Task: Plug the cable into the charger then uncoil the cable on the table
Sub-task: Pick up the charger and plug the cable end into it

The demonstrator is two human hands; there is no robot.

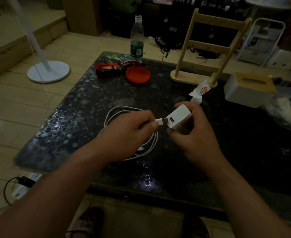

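Observation:
A white cube-shaped charger (pixel 181 118) with a red-lined port is held in my right hand (pixel 193 133) above the dark speckled table (pixel 83 107). My left hand (pixel 126 133) pinches the white USB plug (pixel 161 121), whose metal tip sits right at the charger's port, touching it or a hair short. The rest of the white cable (pixel 119 109) lies coiled in loops on the table under my left hand, its small far connector (pixel 140 148) resting inside the coil.
At the back of the table stand a plastic bottle (pixel 137 37), a red lid (pixel 138 75), snack wrappers (pixel 110 66) and a wooden rack (pixel 208 48). A white tissue box (pixel 247 93) and crumpled packet (pixel 199 92) sit right. A power strip (pixel 26 184) lies on the floor left.

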